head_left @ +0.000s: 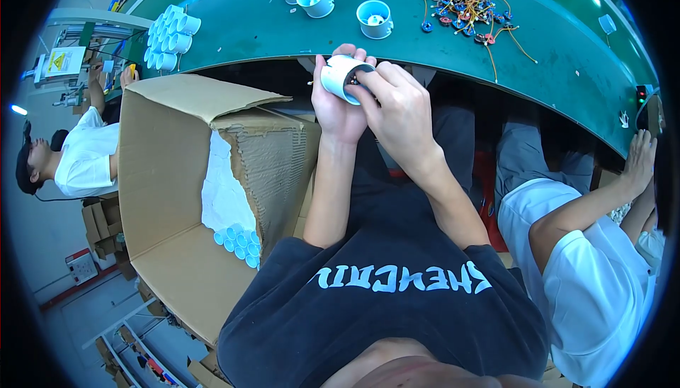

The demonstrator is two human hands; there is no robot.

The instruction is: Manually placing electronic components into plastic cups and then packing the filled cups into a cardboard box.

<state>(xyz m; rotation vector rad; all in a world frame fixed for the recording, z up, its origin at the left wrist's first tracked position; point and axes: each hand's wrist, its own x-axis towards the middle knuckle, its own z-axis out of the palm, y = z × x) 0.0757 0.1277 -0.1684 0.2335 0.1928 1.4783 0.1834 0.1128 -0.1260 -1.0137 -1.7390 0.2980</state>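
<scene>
Your left hand point(338, 113) encircled a pale cup point(331, 78) as your right hand point(404, 108) reached inside, any pinched item hidden, with wired components point(467, 7) lying beyond, rightward.

Wired parts point(467, 5) lay on the desk point(241, 16), right of standing cups point(316, 0); at left, a box point(166, 154) contained further cups point(239, 245).

The dark short-sleeved T-shirt point(382, 313) bears white lettering point(387, 279).
</scene>
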